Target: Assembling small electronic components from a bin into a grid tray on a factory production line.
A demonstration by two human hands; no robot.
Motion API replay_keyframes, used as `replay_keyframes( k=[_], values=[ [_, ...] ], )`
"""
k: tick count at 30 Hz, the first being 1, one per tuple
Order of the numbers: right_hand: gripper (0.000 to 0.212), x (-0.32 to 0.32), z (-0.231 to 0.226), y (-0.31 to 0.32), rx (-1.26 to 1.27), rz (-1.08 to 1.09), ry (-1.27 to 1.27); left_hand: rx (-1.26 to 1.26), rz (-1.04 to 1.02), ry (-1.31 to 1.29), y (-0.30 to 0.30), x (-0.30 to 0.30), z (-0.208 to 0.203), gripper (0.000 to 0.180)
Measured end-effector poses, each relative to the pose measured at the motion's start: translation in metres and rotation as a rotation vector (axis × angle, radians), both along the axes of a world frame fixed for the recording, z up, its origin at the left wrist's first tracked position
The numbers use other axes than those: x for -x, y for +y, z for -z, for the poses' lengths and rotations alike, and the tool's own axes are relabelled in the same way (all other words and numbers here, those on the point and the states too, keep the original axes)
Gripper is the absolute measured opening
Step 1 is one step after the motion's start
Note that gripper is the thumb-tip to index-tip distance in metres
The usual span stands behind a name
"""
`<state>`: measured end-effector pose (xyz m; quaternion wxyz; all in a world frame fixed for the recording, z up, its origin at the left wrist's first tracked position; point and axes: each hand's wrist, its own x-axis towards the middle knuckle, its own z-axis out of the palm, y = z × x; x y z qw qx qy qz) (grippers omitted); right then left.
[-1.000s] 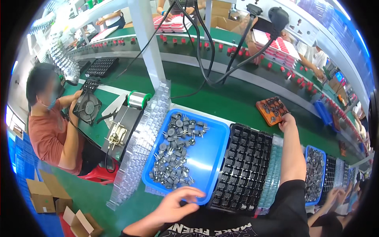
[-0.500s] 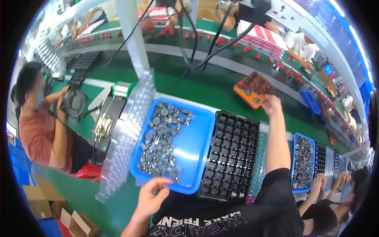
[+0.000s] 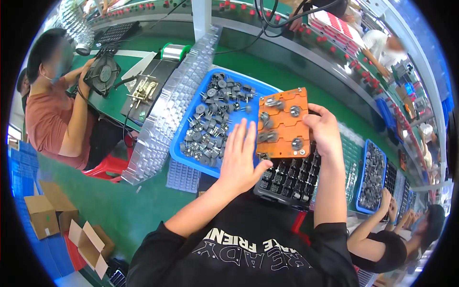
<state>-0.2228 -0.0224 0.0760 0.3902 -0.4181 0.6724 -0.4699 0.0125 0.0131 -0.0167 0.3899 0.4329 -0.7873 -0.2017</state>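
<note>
An orange fixture plate (image 3: 287,129) is held up over the blue tray's right side and the black tray. My right hand (image 3: 325,131) grips its right edge, thumb on top. Several grey round components (image 3: 295,111) with metal tops sit on the plate; those at its left are blurred by motion. My left hand (image 3: 236,160) is open beside the plate's left edge, fingers stretched out, with its thumb near the lower left corner. Left of it, a blue tray (image 3: 179,150) contains many loose grey components (image 3: 210,115) with metal pins.
A black compartment tray (image 3: 291,179) lies partly hidden under the plate. Clear plastic trays (image 3: 167,112) stand left of the blue tray, near a solder wire spool (image 3: 175,51). A co-worker (image 3: 60,115) at left holds a black fan (image 3: 102,75). Another blue parts tray (image 3: 372,177) is at right.
My right hand has brought the orange plate from the green belt back toward me, over the trays. My left hand has moved from the blue tray's near edge up beside the plate, fingers now extended.
</note>
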Motion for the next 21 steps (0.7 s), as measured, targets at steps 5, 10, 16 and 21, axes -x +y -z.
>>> replay_keyframes(
  k=[5,10,16,21],
  values=[
    [0.046,-0.024,-0.003,0.016,0.105,0.137,0.256,0.04,0.052,-0.136,0.0,0.011,0.007,0.094],
    [0.047,-0.03,-0.006,0.017,0.16,0.164,0.251,0.107,0.05,-0.249,-0.005,0.008,0.008,0.07],
    [0.053,-0.024,-0.007,0.013,0.202,0.172,0.188,0.194,-0.037,-0.022,-0.01,0.005,-0.004,0.05],
    [0.057,-0.021,0.001,-0.004,0.205,0.164,0.161,0.321,0.124,-0.061,-0.015,0.001,0.001,0.042]
  ],
)
